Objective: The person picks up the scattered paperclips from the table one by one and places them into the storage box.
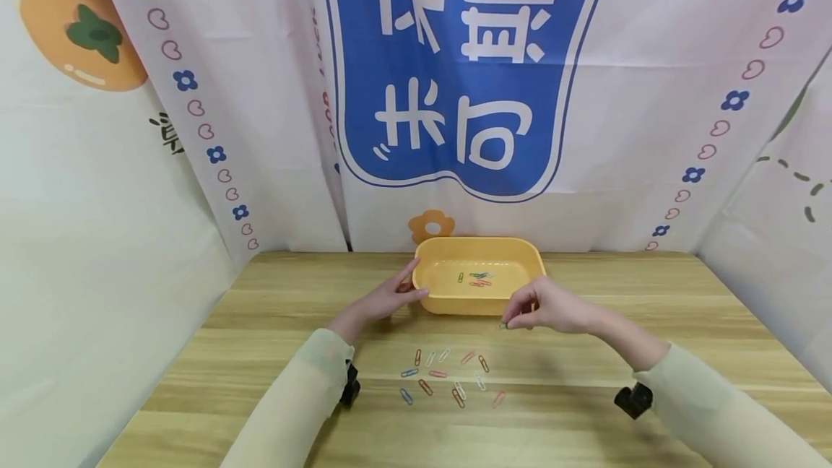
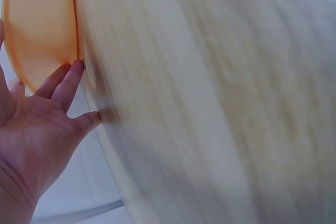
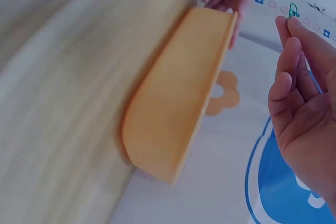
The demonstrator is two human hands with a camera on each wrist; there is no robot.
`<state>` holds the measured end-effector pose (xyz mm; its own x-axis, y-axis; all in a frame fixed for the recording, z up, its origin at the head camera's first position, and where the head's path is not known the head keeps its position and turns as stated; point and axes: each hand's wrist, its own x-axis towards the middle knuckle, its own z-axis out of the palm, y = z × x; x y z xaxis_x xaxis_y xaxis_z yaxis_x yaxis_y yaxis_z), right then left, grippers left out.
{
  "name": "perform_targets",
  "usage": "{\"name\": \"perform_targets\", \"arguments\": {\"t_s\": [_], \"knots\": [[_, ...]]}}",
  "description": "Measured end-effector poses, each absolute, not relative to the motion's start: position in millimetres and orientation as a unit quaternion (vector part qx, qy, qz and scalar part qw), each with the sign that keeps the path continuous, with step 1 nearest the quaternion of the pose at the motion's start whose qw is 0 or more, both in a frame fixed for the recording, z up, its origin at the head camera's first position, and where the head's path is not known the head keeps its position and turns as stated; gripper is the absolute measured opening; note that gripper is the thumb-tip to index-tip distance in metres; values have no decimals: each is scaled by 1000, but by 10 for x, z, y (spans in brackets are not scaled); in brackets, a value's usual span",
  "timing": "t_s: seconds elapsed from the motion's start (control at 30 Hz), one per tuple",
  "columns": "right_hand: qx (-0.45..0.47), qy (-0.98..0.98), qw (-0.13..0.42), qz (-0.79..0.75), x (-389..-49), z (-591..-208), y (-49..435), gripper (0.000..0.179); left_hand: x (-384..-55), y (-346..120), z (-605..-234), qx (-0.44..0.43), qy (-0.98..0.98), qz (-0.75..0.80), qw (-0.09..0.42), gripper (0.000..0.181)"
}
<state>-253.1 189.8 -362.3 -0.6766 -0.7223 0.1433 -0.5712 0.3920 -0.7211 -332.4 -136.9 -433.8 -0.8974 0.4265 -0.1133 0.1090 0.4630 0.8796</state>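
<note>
Between thumb and forefinger, my right hand (image 1: 549,305) pinches a green paper clip (image 3: 293,11). In the head view that hand is just in front of the right end of a yellow plastic bin (image 1: 468,306). At the bin's left end, the extended fingers of my left hand (image 1: 385,298) touch its outer wall, as the left wrist view also shows. Inside the bin lie several paper clips (image 1: 481,283) in green, blue and red tones. Nearer to me, loose paper clips (image 1: 438,374) in blue, white, pink and brownish red are spread on the table.
The wooden table (image 1: 273,352) reaches back to a hanging printed cloth (image 1: 604,165), with the bin close in front of it. Pale cloth walls (image 1: 110,237) stand at both sides. A small black device (image 1: 633,401) is strapped to each wrist.
</note>
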Motion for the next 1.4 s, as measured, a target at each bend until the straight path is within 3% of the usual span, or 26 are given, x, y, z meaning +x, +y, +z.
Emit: {"name": "perform_targets", "arguments": {"t_s": [0.37, 0.87, 1.4], "knots": [[-370, 861, 56, -345, -2804, -3351, 1863, 3, -3324, -1367, -4341, 156, 844, 488, 161, 77], [-291, 887, 39, -356, -3263, -3277, 1794, 9, -3339, -1382, -4358, 162, 855, 467, 156, 79], [-234, 900, 63, -362, -3696, -3624, 1688, 9, -3322, -1383, -4348, 173, 853, 468, 150, 80]]}}
